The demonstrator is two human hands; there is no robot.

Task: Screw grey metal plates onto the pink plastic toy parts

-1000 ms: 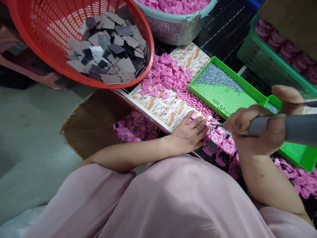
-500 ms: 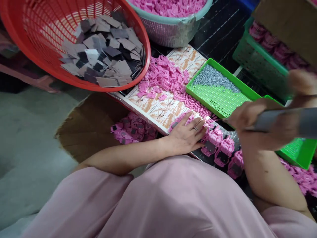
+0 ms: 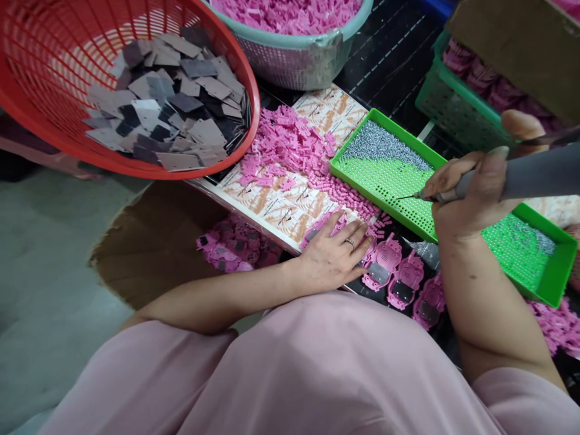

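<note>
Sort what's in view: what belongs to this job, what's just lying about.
In the job, apparently: grey driver in the right hand; green screw tray; pink casings by the left hand.

Probably just lying about: brown cardboard at upper right; blue object, mostly cropped.

"Where has the right hand (image 3: pixel 475 193) gone?"

"Away from the left hand (image 3: pixel 333 257). A second ago its grey driver (image 3: pixel 539 175) had its tip down by the pink parts (image 3: pixel 384 258) there; now the tip points over bare holes in the green tray (image 3: pixel 385 181)."

"Anything else?"

"More of the second green tray (image 3: pixel 560 272) shows, with its screws (image 3: pixel 539 235)."
</note>
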